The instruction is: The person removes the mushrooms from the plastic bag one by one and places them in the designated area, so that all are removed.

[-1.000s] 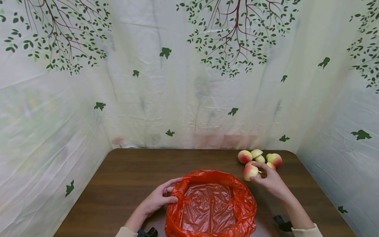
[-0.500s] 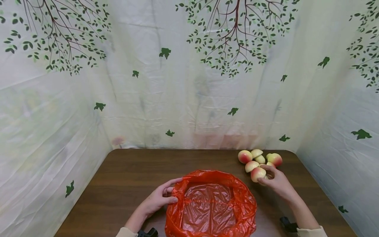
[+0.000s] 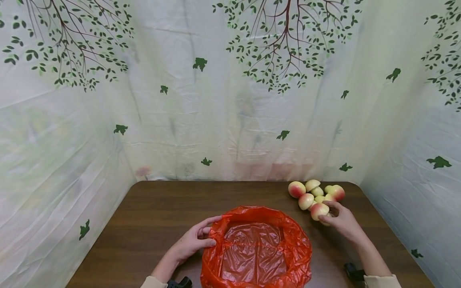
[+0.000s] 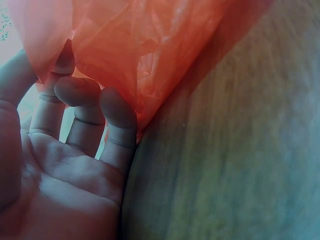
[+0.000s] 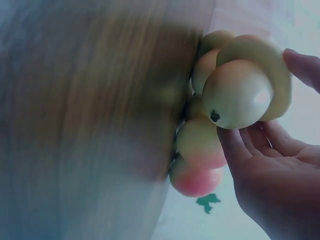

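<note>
A red plastic bag [image 3: 302, 244] stands with its mouth wide at the front middle of the table. My left hand [image 3: 189, 243] holds its left rim, and in the left wrist view the thin film [image 4: 112, 45] hangs over the curled fingers [image 4: 119, 112]. My right hand [image 3: 345, 224] pinches a yellow-and-red toy mushroom [image 3: 319, 211] between thumb and fingers. The right wrist view shows that mushroom's rounded stem [image 5: 237, 95], with a small dark mark, facing the camera. Just beyond lie several similar mushrooms [image 3: 297, 189], bunched together and partly hidden by the hand.
The brown wooden table [image 3: 173, 200] reaches back to a pale curtain [image 3: 219, 120] printed with trees and leaves, which also closes both sides. Black wrist devices [image 3: 354, 273] sit at both cuffs. The mushroom cluster lies near the table's back right corner.
My right hand has moved to the right with its mushroom, uncovering another mushroom behind it. The left hand and the bag have stayed in place.
</note>
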`<state>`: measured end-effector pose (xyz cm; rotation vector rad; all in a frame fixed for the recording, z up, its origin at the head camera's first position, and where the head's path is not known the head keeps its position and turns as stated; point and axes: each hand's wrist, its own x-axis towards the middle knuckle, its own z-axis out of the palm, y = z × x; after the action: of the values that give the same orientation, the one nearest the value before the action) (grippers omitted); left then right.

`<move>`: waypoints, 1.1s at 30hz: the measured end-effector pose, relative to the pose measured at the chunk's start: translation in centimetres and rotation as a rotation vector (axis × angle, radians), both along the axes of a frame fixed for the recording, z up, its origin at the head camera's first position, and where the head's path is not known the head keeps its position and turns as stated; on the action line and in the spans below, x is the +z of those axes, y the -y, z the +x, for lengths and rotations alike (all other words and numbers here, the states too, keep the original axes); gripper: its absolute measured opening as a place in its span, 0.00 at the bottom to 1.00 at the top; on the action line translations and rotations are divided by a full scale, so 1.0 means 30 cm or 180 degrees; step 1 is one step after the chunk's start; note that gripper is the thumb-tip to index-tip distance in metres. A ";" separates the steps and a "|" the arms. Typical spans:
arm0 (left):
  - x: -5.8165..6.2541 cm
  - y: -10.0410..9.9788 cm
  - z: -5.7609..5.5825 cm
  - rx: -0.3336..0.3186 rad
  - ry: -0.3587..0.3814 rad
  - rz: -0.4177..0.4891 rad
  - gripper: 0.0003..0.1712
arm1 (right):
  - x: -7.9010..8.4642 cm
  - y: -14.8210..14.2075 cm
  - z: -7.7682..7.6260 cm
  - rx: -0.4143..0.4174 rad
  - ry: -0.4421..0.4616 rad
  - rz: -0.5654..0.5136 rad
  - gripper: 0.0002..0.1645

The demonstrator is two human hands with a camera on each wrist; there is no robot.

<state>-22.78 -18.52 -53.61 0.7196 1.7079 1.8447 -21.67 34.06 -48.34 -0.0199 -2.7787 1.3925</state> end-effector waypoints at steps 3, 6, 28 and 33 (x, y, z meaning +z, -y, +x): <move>0.000 0.000 -0.001 -0.0009 -0.0018 0.0015 0.40 | 0.001 -0.008 0.001 -0.0020 0.0027 -0.0010 0.41; 0.000 0.000 -0.002 -0.0021 -0.0037 0.0024 0.40 | -0.002 -0.016 0.003 -0.0046 0.0043 -0.0012 0.42; 0.004 0.002 0.000 -0.0045 -0.0008 0.0049 0.40 | -0.021 -0.063 -0.007 -0.0099 0.0145 0.0191 0.45; 0.003 0.001 -0.001 -0.0029 0.0020 0.0049 0.40 | -0.017 -0.065 -0.009 -0.0090 0.0243 0.0206 0.47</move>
<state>-22.80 -18.56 -53.53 0.7259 1.6854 1.8538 -21.95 36.01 -48.86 -0.1125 -2.8717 1.3223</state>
